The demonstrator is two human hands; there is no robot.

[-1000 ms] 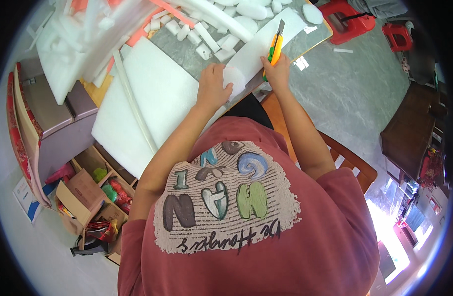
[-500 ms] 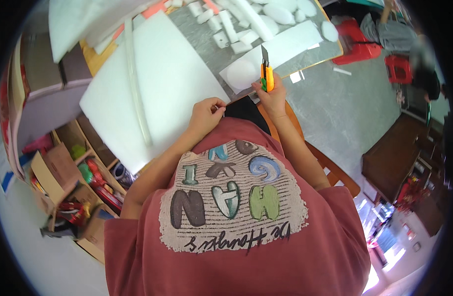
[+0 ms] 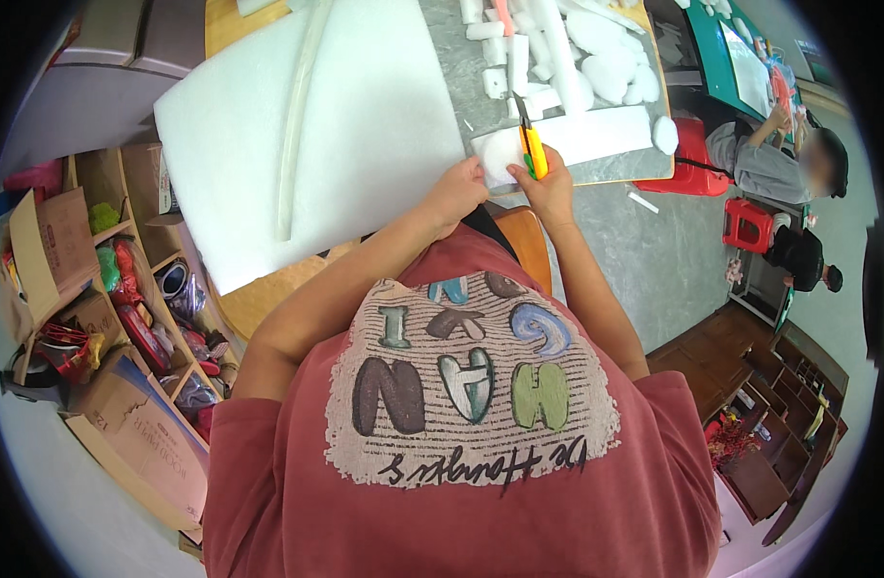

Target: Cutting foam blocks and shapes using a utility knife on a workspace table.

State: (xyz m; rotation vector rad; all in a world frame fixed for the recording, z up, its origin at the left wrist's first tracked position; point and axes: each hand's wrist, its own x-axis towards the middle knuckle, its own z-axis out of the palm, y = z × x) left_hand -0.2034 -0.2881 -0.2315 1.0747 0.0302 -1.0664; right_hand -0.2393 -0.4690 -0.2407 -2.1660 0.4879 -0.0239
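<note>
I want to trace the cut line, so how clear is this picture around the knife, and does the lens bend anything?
Head view: sharp and evenly lit at the right hand and yellow knife; no glare on the white foam piece; fisheye curves the table edge, with a dark rim.

The wooden table (image 3: 268, 299) carries a grey cutting mat (image 3: 461, 67), a large white foam sheet (image 3: 365, 144) beside it, and white foam offcuts (image 3: 596, 67) scattered across the mat's far part.

Cluttered shelf (image 3: 124, 289), red stools (image 3: 747, 226), large foam sheet (image 3: 307, 125)
</note>
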